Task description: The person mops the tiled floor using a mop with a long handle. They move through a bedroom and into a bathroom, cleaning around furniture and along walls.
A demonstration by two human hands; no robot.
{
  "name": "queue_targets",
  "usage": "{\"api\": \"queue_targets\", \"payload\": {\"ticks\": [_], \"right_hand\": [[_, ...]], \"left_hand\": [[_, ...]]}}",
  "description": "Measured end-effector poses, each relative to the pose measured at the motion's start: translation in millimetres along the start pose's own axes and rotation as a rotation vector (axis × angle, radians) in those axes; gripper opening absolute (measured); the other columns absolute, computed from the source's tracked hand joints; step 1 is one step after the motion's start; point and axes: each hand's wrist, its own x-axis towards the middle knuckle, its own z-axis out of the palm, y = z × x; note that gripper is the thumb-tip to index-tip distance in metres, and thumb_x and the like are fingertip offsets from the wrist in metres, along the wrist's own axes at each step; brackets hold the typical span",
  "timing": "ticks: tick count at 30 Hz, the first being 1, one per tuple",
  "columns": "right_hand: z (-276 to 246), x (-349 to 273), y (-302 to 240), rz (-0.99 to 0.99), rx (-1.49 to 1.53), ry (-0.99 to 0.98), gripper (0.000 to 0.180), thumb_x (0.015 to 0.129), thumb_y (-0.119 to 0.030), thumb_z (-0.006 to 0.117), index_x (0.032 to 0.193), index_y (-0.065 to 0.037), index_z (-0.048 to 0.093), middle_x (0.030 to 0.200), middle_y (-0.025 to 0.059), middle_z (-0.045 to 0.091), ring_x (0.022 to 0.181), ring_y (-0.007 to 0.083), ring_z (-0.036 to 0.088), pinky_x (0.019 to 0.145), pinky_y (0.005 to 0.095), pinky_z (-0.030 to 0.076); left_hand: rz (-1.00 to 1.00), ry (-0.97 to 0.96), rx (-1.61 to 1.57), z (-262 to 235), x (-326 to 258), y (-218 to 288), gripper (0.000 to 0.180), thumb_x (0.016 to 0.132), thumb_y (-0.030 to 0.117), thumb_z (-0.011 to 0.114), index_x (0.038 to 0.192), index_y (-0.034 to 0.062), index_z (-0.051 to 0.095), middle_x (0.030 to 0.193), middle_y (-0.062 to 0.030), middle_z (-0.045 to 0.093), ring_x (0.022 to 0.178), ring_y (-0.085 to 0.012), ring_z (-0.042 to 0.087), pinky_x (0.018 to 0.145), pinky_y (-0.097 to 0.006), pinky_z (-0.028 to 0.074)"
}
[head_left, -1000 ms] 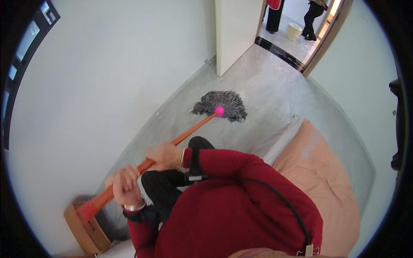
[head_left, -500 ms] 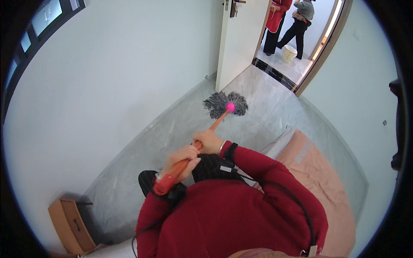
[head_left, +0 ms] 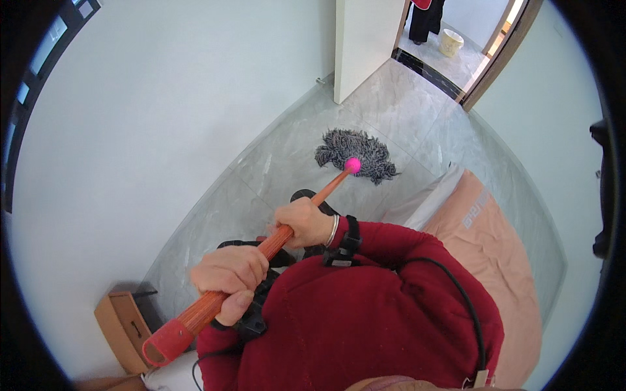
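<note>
A mop with an orange-red handle runs diagonally across my front, its hollow red end at the lower left. My left hand is wrapped round the handle near that end. Further down the shaft, my right hand grips it too, with a bracelet at the wrist. A bright pink knob joins the handle to the grey, shaggy mop head, which lies spread on the floor beyond my feet. Dark straps and a cable show on my red sleeves.
A white door stands open ahead, with a dark threshold beside it. Past it are a person's legs and a pale bucket. A pink-covered bed is at my right, a wooden drawer cabinet at lower left.
Both hands have moved toward the lower left, drawing the handle back. The mop head has turned and spread differently. The view has tilted down, and one person beyond the door is out of sight.
</note>
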Motion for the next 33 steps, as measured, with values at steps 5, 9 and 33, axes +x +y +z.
{"api": "queue_targets", "payload": {"ticks": [5,9,33], "right_hand": [[-11.5,-17.2,58.0,0.028,-0.124,0.06,0.017,0.07,-0.018,0.071,0.075,-0.01,0.056,0.068,0.0091,0.058,0.064,0.0318,0.06,0.056,0.0413,0.047],[-44.2,-54.3,123.9,0.185,-0.348,-0.139,0.02,0.07,-0.019,0.07,0.08,-0.008,0.057,0.077,0.0117,0.06,0.073,0.0345,0.061,0.063,0.0443,0.048],[-17.8,-64.3,26.4,0.112,-0.138,-0.036,0.019,0.067,-0.022,0.071,0.074,-0.011,0.057,0.066,0.0097,0.057,0.062,0.032,0.061,0.055,0.0425,0.048]], "left_hand": [[-0.06,0.126,0.109,-0.8,2.6,-54.2,0.028,0.078,0.007,0.059,0.055,0.0056,0.043,0.052,-0.0039,0.046,0.049,-0.0184,0.045,0.056,-0.035,0.043],[-0.154,0.01,0.214,-2.1,-16.6,-129.3,0.012,0.079,-0.001,0.058,0.07,0.0028,0.052,0.076,-0.0073,0.059,0.082,-0.0235,0.059,0.085,-0.04,0.046],[-0.176,-0.232,0.087,10.9,-16.9,-10.9,0.026,0.079,0.013,0.065,0.056,0.0073,0.053,0.056,-0.0042,0.055,0.058,-0.0225,0.056,0.078,-0.047,0.048]]}}
